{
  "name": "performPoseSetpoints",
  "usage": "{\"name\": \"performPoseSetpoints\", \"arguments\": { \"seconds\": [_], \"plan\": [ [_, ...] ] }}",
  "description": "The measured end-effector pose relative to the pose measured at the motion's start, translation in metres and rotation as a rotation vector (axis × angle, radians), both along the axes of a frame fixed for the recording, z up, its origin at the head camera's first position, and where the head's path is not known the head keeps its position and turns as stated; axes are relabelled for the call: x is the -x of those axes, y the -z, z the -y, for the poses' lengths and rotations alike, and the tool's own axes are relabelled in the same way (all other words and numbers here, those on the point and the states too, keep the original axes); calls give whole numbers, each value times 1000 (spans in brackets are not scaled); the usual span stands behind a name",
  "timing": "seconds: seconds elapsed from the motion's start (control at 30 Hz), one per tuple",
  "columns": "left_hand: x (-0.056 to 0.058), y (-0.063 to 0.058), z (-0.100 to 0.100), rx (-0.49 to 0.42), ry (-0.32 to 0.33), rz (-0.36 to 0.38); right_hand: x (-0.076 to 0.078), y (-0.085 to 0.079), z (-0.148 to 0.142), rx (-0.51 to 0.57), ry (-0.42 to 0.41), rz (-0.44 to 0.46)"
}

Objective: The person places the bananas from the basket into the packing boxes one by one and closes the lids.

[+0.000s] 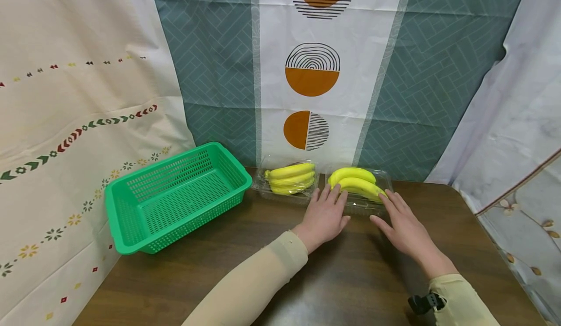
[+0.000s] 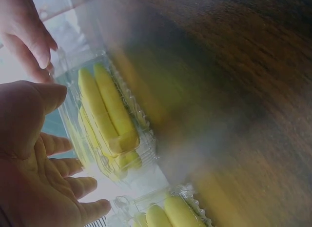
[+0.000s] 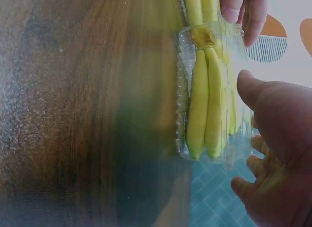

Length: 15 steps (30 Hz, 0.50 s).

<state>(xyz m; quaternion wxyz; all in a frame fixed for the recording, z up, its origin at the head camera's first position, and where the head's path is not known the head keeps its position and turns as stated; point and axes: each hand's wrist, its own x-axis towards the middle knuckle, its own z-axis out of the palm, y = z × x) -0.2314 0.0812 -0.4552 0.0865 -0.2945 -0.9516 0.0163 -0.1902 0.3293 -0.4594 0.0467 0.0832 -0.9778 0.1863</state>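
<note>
Two clear plastic boxes of yellow bananas stand side by side at the back of the table. In the head view my left hand [image 1: 323, 217] reaches to the near left side of the right box [image 1: 360, 206], its fingers extended by the bananas [image 1: 357, 183]. My right hand [image 1: 405, 226] lies at that box's right end, fingers spread and thumb apart. Both wrist views show the fingers loosely bent around the box without a grip; whether they touch the plastic, I cannot tell. The left box [image 1: 261, 183], with its bananas [image 1: 291, 179], is just left of my left hand.
A green perforated plastic basket [image 1: 175, 204] stands on the left of the brown wooden table [image 1: 350, 277], with nothing visible inside. A patterned curtain [image 1: 219, 72] hangs directly behind the boxes, and pale printed cloths flank the table on both sides.
</note>
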Motion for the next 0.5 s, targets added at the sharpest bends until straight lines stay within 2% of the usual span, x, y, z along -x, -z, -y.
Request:
{"name": "performPoseSetpoints", "arguments": {
  "seconds": [0.33,0.5],
  "plan": [
    [3,0,-6,-30,-1,11,-2,-3,-1,-14,16,-44],
    [2,-3,-3,-24,-14,9,-5,-5,4,-30,13,-85]
  ]
}}
